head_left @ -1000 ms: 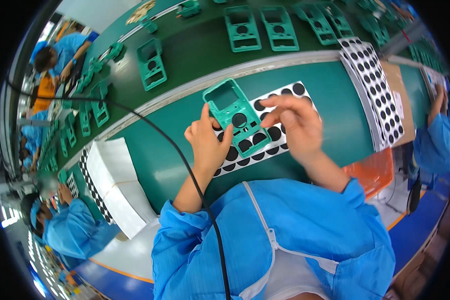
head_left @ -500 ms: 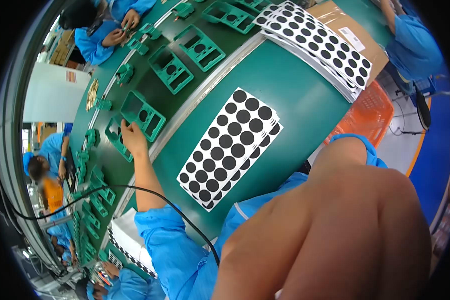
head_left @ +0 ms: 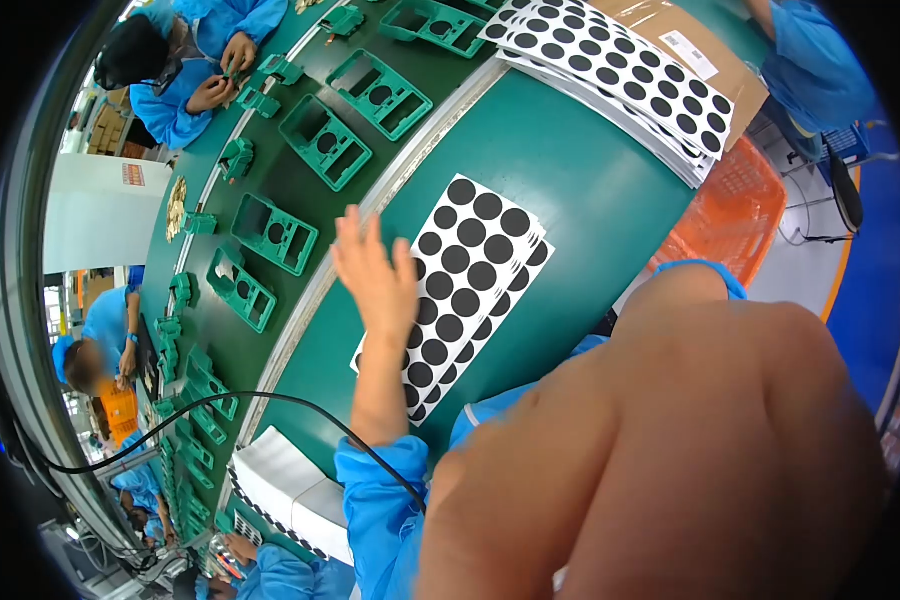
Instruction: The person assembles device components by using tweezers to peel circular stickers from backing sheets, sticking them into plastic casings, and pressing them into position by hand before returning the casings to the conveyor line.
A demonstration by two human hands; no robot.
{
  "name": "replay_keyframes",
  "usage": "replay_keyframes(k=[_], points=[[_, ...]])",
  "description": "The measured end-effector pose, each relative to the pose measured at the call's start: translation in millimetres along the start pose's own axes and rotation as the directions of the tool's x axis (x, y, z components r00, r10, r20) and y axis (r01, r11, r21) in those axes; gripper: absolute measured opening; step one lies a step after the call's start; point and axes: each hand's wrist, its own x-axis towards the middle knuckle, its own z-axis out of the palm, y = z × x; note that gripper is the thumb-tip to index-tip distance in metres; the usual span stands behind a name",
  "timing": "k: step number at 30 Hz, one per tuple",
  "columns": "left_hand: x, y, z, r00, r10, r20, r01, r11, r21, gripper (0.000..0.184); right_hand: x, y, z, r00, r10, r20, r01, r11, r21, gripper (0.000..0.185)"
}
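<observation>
My left hand [head_left: 378, 275] is over the left edge of a stack of white sheets with black round pads [head_left: 480, 270], fingers spread and nothing in them. My right hand [head_left: 650, 450] looms very large and close to the camera at the lower right, its fingers hidden. To the left of my left hand, green plastic frames [head_left: 275, 235] lie on the dark green belt [head_left: 300, 205], and none is in my left hand.
More dotted sheets [head_left: 620, 70] lie on a cardboard box [head_left: 740, 95] at the top right, above an orange basket [head_left: 740, 200]. White sheets [head_left: 290, 490] lie lower left. A black cable [head_left: 300, 402] crosses the view. Co-workers [head_left: 150, 60] in blue sit around the belt.
The green frame first held over the sheets is out of my left hand. That hand reached to frames on the belt, then drew back to the sheets, open. My right hand came up close to the camera.
</observation>
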Motion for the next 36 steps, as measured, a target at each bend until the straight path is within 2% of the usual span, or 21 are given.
replay_keyframes(k=[2, 4, 5, 6, 7, 8, 9, 10, 12, 13, 15, 16, 18, 20, 26, 30, 32, 36], points=[[0.2, 32.3, -0.5, 0.994, 0.033, 0.102, -0.029, 0.999, -0.043, 0.047, 20.3, 19.6, 21.5, 1.000, -0.014, 0.004, 0.014, 0.999, -0.028, 0.063], [2.8, 56.8, -7.6, 0.983, 0.037, 0.179, -0.026, 0.998, -0.065, 0.048, 8.4, 3.0, -3.1, 0.999, -0.029, 0.014, 0.030, 0.999, -0.043, 0.065], [-5.0, 54.0, 2.1, 0.967, -0.003, 0.254, 0.020, 0.998, -0.064, 0.049, 28.2, 15.0, -14.9, 0.999, -0.038, 0.023, 0.039, 0.998, -0.048, 0.067], [-12.3, 50.9, 12.5, 0.944, -0.042, 0.326, 0.066, 0.996, -0.061, 0.050, 81.3, 62.3, 14.0, 0.998, -0.047, 0.035, 0.049, 0.997, -0.052, 0.068], [-3.0, 65.7, -1.5, 0.967, 0.003, 0.254, 0.012, 0.998, -0.057, 0.049, 84.4, 63.3, 15.4, 0.997, -0.056, 0.050, 0.059, 0.997, -0.057, 0.069], [-10.3, 62.0, 4.4, 0.966, 0.003, 0.260, 0.009, 0.999, -0.047, 0.049, 77.8, 81.2, -21.4, 0.983, 0.093, 0.161, -0.036, 0.943, -0.331, 0.076], [-13.5, 61.9, 6.1, 0.967, -0.010, 0.256, 0.029, 0.997, -0.072, 0.048, 66.2, 107.6, -37.9, 0.980, 0.173, 0.096, -0.125, 0.919, -0.374, 0.072], [-14.7, 62.6, 6.6, 0.967, -0.021, 0.254, 0.047, 0.994, -0.096, 0.047, 54.1, 130.9, -53.0, 0.964, 0.263, 0.026, -0.245, 0.926, -0.287, 0.056], [-15.0, 64.2, 6.0, 0.969, -0.032, 0.245, 0.057, 0.994, -0.094, 0.047, 43.4, 156.1, -67.0, 0.905, 0.409, -0.120, -0.425, 0.883, -0.197, 0.035], [-13.6, 63.7, 6.4, 0.970, -0.048, 0.240, 0.079, 0.990, -0.120, 0.047, 42.0, 166.8, -73.1, 0.906, 0.408, -0.112, -0.422, 0.886, -0.192, 0.035], [-7.9, 65.4, 7.5, 0.970, -0.067, 0.235, 0.102, 0.985, -0.141, 0.047, 41.3, 185.1, -83.1, 0.886, 0.426, -0.182, -0.463, 0.799, -0.384, 0.020], [-2.0, 69.6, 7.8, 0.975, -0.089, 0.204, 0.115, 0.986, -0.124, 0.045, 40.1, 192.4, -85.9, 0.889, 0.423, -0.177, -0.458, 0.803, -0.382, 0.020], [5.3, 74.8, 14.4, 0.971, -0.129, 0.200, 0.150, 0.984, -0.094, 0.041, 38.1, 204.1, -91.9, 0.760, 0.588, -0.276, -0.637, 0.758, -0.140, 0.011], [4.9, 76.0, 19.9, 0.978, -0.083, 0.194, 0.077, 0.996, 0.040, 0.039, 40.9, 201.9, -89.7, 0.770, 0.571, -0.286, -0.622, 0.770, -0.138, 0.007], [2.6, 72.8, 22.1, 0.972, -0.125, 0.198, 0.126, 0.992, 0.012, 0.039, 36.6, 207.6, -86.7, 0.781, 0.533, -0.325, -0.623, 0.704, -0.342, 0.007], [3.8, 73.2, 22.8, 0.966, -0.149, 0.213, 0.146, 0.989, 0.032, 0.041, 37.3, 207.8, -86.0, 0.775, 0.527, -0.347, -0.625, 0.718, -0.305, 0.008], [4.6, 73.5, 21.6, 0.962, -0.154, 0.223, 0.150, 0.988, 0.036, 0.041, 37.9, 207.4, -85.1, 0.773, 0.534, -0.343, -0.634, 0.666, -0.393, 0.009], [3.9, 72.4, 21.7, 0.958, -0.160, 0.237, 0.154, 0.987, 0.046, 0.041, 38.1, 209.6, -84.4, 0.781, 0.530, -0.331, -0.625, 0.671, -0.398, 0.008]])
